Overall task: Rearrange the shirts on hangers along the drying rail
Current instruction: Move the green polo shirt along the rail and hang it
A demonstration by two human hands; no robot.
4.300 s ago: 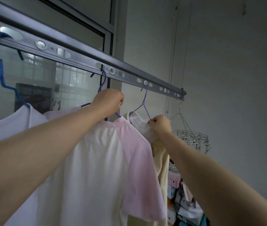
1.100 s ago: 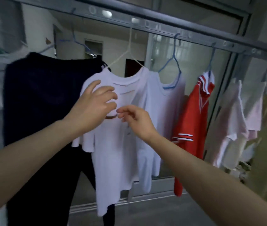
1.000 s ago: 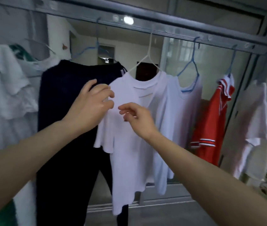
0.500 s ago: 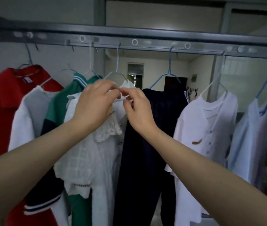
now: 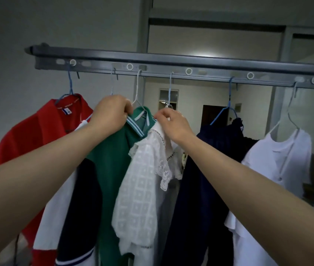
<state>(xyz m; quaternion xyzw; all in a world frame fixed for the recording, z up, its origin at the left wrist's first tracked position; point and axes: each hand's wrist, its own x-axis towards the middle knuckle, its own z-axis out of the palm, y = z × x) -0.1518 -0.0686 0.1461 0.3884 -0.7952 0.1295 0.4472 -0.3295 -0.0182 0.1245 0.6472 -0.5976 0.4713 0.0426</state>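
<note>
Shirts point(image 5: 37, 131) under the rail point(image 5: 210, 68): light, limp, I reckoned; take hanger necks point(image 5: 137, 89). Left hand point(image 5: 110, 114) clutched green shirt point(image 5: 112, 160) collar, right hand point(image 5: 173, 123) pinched lace shirt point(image 5: 142, 181).

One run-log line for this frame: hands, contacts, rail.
left hand: grips green shirt at collar | right hand: pinches white lace blouse at neck | drying rail: both garments hang from it

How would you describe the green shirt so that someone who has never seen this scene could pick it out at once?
Find the grey drying rail and follow it toward its left end. The green shirt hangs there just left of the white lace blouse, with the left hand gripping its collar. It is the only green garment, and its collar has pale stripes.
</note>
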